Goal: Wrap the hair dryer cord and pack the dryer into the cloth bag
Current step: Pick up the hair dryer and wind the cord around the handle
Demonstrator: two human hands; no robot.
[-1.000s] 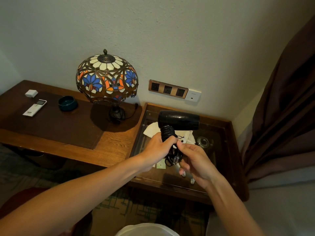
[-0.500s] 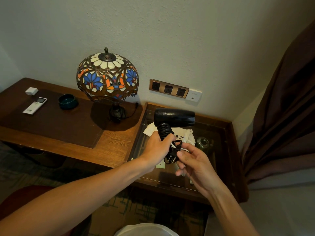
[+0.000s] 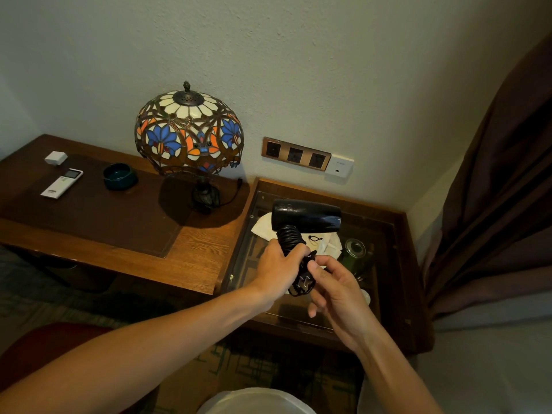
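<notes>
My left hand grips the hair dryer by its cord-wrapped handle above the glass table; my right hand seems to pinch the plug, fingers curled.

remote control: print too small to read, at 9 o'clock
white wall plate: faint marking, unreadable, at 1 o'clock

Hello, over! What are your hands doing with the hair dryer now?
Left hand grips dryer handle, cord wrapped. Right hand pinches plug. Cloth bag waits beneath.
</notes>
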